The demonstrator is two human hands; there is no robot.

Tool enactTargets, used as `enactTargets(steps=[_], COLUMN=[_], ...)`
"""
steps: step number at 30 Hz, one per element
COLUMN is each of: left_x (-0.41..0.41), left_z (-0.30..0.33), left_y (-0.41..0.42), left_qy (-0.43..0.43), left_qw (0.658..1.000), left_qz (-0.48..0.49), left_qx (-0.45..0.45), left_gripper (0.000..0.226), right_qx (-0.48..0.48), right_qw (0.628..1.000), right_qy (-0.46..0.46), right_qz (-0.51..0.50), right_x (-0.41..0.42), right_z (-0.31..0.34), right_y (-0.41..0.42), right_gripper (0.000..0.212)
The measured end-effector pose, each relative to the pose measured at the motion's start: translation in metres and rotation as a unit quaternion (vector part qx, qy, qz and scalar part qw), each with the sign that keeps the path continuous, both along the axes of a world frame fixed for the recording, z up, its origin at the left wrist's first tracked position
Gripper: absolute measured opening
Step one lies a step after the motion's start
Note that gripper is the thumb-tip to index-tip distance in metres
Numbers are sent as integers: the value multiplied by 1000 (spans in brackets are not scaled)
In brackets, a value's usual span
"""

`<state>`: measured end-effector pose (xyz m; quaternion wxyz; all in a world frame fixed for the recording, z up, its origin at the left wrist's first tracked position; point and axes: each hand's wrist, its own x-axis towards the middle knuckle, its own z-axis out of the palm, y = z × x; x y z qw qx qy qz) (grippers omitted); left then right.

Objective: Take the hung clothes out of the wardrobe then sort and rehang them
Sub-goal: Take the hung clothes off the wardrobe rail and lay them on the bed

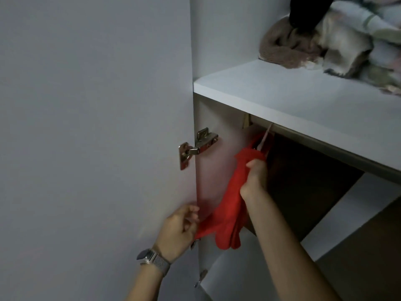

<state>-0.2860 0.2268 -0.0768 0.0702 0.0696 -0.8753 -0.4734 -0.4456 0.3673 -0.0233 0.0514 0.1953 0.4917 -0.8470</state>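
Note:
A red garment [225, 205] hangs on a pale hanger [265, 137] hooked over the rail [303, 135] under the white shelf, at the wardrobe's left end. My right hand [253, 179] grips the garment's upper part, just below the hanger. My left hand [180, 227], with a watch on its wrist, pinches the garment's lower edge and pulls it leftward. The inside of the wardrobe behind is dark.
The open wardrobe door [97, 127] fills the left, held by a metal hinge [195, 148]. The white shelf [282, 94] above carries a heap of folded clothes [325, 44]. A lower white shelf [347, 213] shows at right.

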Motion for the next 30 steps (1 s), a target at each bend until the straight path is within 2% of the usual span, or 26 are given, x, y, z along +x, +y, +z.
enactTargets(steps=[2, 5, 7, 9, 11, 13, 15, 17, 18, 21, 25, 27, 30], left_x=[-5, -13, -17, -20, -22, -23, -24, -26, -26, -17, 12, 37, 76], left_z=[5, 11, 8, -1, -10, -10, -4, 3, 7, 17, 19, 20, 25], left_y=[3, 10, 18, 28, 43, 61, 77, 88, 91, 101, 113, 119, 121], left_qy=[15, 24, 18, 10, 7, 29, 77, 122, 135, 163, 184, 194, 206], left_qw=[1000, 999, 999, 998, 997, 994, 988, 968, 956, 925, 909, 914, 918], left_qz=[1, -11, -30, -52, -76, -103, -126, -156, -165, -238, -335, -332, -320], left_qx=[8, 33, 42, 38, 22, 10, -47, -156, -202, -245, -163, -132, -108], left_gripper=[33, 29, 34, 39, 42, 38, 36, 61, 65, 52, 39, 40, 36], right_qx=[-8, 108, 185, 303, 431, 501, 533, 554, 561, 584, 602, 613, 640], right_qw=[999, 993, 981, 949, 896, 857, 833, 815, 809, 801, 797, 785, 749], right_qy=[21, 14, 30, 40, 40, 37, 33, 34, 38, 53, 55, 54, 64], right_qz=[26, 50, 51, 70, 97, 115, 142, 169, 171, 123, 8, -69, -157], right_x=[23, 57, 80, 99, 115, 132, 152, 175, 188, 236, 295, 328, 379], right_z=[14, 24, 26, 22, 12, 6, 6, 11, 12, 15, 14, 12, 3], right_y=[21, 59, 85, 111, 137, 160, 179, 194, 200, 217, 230, 228, 217], right_gripper=[17, 19, 5, 10, 20, 36, 46, 50, 50, 54, 53, 55, 43])
